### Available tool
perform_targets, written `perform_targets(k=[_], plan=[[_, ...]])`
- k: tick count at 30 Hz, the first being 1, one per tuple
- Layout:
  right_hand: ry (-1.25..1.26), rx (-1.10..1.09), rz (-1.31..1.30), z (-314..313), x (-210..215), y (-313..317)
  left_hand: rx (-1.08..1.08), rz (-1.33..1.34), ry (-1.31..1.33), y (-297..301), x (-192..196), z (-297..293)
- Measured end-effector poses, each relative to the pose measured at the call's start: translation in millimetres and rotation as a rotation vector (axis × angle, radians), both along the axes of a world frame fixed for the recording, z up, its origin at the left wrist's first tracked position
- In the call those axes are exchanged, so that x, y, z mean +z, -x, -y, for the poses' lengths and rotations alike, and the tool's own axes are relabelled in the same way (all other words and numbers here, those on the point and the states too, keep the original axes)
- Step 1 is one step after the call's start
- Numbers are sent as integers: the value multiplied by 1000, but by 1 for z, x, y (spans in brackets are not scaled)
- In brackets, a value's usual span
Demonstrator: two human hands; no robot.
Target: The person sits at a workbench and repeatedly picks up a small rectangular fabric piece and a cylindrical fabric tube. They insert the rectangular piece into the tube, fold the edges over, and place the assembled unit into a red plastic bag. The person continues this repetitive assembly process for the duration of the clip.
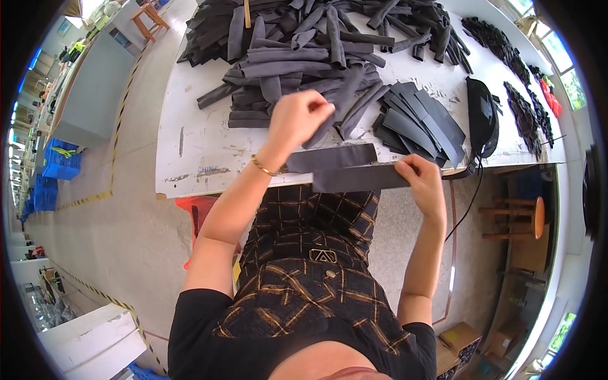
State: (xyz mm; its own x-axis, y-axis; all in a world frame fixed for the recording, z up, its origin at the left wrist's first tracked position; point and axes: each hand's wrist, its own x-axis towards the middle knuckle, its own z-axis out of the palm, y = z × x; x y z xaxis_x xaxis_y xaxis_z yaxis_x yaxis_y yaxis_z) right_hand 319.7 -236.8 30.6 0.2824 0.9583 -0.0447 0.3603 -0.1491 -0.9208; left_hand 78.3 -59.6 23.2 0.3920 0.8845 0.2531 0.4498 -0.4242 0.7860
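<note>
My right hand point(422, 183) pinches the right end of a flat dark grey strip point(361, 178), which stretches leftward over the table's front edge. A second dark strip point(332, 157) lies just beyond it on the table. Farther up and to the left, my left hand point(301, 117) has its fingers pinched together at the left edge of a long dark fabric strip point(342, 104). That strip slants down from a heap of folded, tube-like dark strips point(285, 66). To the right, a fanned stack of flat dark pieces point(421, 123) lies close to my right hand.
The white worktable point(196, 145) has a worn top. At its right stands a black rounded device point(482, 117) with a cable hanging down. More dark bundles point(497, 44) lie at the far right. A wooden stool point(525, 217) is below, and blue crates point(62, 159) stand left.
</note>
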Motion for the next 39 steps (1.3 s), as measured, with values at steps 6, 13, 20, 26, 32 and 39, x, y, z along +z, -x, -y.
perform_targets(k=[6, 13, 20, 26, 32, 39], plan=[[-168, -10, 471, -44, -25, 43, -102, 664, 553, 19, 28, -13], [-314, -347, 750, -44, -3, -9, 2, 887, 593, 18, 2, -15], [-74, -349, 1097, -43, -5, -95, -116, 950, 461, -10, 13, -4], [96, -25, 1299, -42, -24, -93, -133, 297, -512, 4, 40, -13], [-64, 29, 1463, -35, -21, -82, -233, 724, 334, -3, 37, 4], [-399, -213, 1124, -28, 4, -80, -187, 1034, 930, -14, 14, 7]])
